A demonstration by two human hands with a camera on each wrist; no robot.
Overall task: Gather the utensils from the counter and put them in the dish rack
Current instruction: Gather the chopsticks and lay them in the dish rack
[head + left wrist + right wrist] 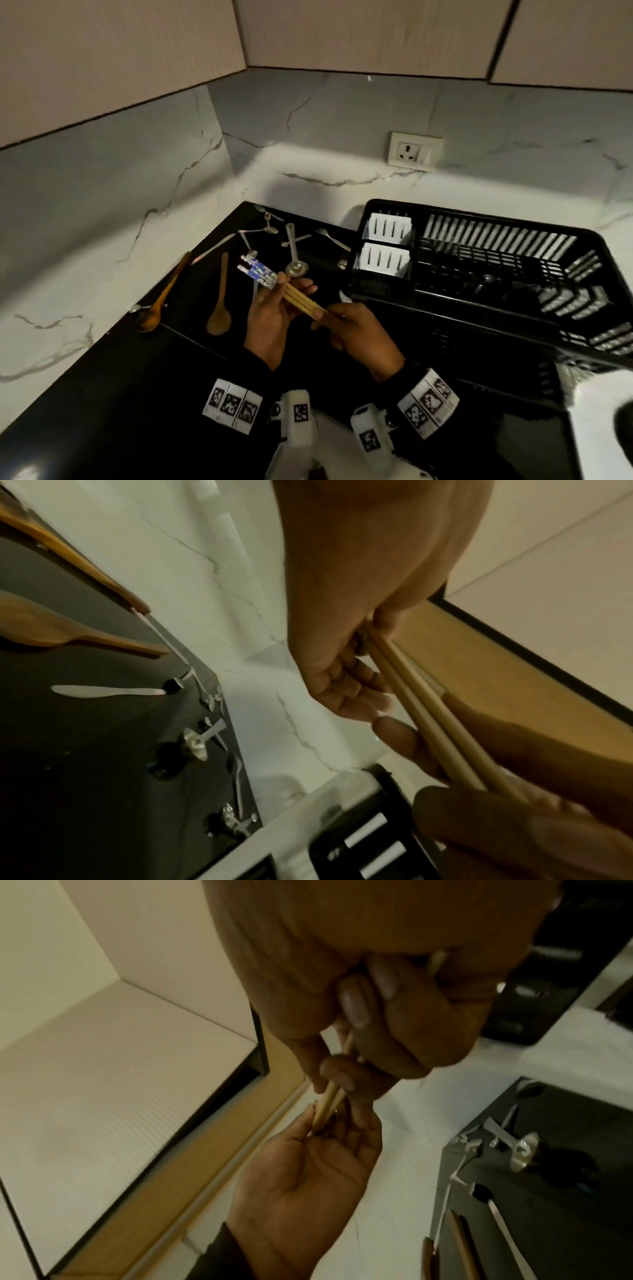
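Note:
A pair of chopsticks (301, 299), pale wood with blue-and-white patterned tops, is held over the black counter (102, 394) by both hands. My left hand (291, 287) grips the middle, thumb on top and fingers beneath. My right hand (325, 318) pinches the narrow ends. The left wrist view shows the chopsticks (428, 723) running from my left thumb down into my right fingers (514, 791). Two wooden spoons (219, 308) (161, 301), a metal ladle (294, 260), a fork (330, 237) and several small metal spoons lie on the counter.
A black dish rack (428, 310) stands to the right with two white cutlery holders (385, 261) at its left end. White marble wall and a socket (414, 150) are behind. Cabinets hang overhead.

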